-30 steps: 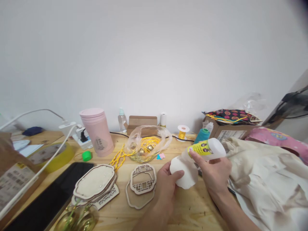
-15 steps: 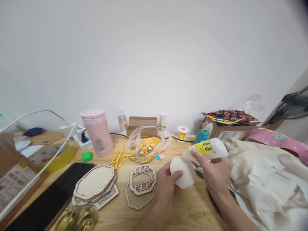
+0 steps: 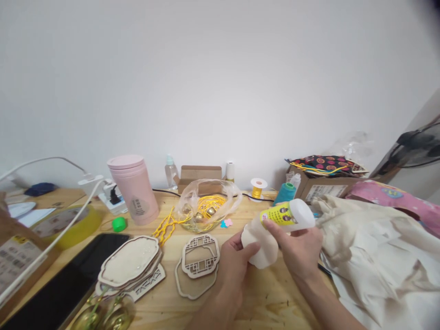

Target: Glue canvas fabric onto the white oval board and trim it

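Pinching the white piece (image 3: 267, 251) in the left hand (image 3: 235, 257), above the table (image 3: 268, 305). Gripping the bottle (image 3: 282, 215) in the right hand (image 3: 299, 251), tipped down at the white piece. Probably putting on glue; next, maybe hold still and squeeze softly. Hard to see the tip; can't spot any glue.

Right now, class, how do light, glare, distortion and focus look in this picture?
Head view: wall palest mid-frame, top right corner dark; head view: gold bells at lower left glint; head view: pink tumbler leans outward, likely wide-angle stretch; head view: small print on the held bottle looks too soft to read.
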### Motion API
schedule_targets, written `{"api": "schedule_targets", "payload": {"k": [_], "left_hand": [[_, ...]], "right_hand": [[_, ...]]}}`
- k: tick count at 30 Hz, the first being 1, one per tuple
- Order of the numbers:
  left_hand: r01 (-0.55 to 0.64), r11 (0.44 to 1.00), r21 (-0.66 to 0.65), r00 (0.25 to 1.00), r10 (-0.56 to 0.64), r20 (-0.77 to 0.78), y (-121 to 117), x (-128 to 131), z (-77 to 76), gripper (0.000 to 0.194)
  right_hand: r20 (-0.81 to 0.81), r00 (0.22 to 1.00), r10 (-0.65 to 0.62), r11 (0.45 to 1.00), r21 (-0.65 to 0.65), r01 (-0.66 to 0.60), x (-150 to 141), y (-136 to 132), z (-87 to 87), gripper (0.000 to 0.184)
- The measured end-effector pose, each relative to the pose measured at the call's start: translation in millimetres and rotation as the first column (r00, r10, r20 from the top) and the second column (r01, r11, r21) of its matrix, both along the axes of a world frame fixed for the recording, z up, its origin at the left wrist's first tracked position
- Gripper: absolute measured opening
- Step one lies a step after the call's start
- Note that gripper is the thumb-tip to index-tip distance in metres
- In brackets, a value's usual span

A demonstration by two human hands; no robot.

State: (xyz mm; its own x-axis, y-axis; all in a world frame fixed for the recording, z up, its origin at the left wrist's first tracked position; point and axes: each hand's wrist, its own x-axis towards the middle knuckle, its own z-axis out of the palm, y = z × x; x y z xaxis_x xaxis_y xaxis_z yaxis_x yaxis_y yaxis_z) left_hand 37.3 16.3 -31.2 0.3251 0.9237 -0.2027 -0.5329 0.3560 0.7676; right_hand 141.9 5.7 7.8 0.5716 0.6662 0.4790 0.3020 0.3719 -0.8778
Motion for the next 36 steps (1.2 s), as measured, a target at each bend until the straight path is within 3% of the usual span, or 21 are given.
{"api": "schedule_targets", "payload": {"k": [19,24,30,36], "left_hand": [[0.007,1.0,0.0,1.0,-0.007,-0.012,-1.0,0.5,1.6,0.027],[-0.008,1.0,-0.021,1.0,0.007,-0.022,1.1,0.5,0.2,0.03],[-0.001,1.0,-0.006,1.0,0.001,-0.026,-1.3,-0.4,2.0,0.028],[-0.014,1.0,-0.019,0.999,0.014,-0.029,-1.5,0.8,2.8,0.033]], "right_hand": [[0.083,0.997,-0.004,1.0,-0.008,0.005,2.0,-0.3,0.8,0.025],[-0.012,0.994,-0.107,0.994,0.019,0.107,5.9,1.9,4.9,0.027],[0.017,1.0,-0.023,1.0,0.008,0.023,1.6,0.0,4.1,0.024],[-0.082,0.992,-0.091,0.994,0.046,0.095,4.9,1.4,6.0,0.027]]}}
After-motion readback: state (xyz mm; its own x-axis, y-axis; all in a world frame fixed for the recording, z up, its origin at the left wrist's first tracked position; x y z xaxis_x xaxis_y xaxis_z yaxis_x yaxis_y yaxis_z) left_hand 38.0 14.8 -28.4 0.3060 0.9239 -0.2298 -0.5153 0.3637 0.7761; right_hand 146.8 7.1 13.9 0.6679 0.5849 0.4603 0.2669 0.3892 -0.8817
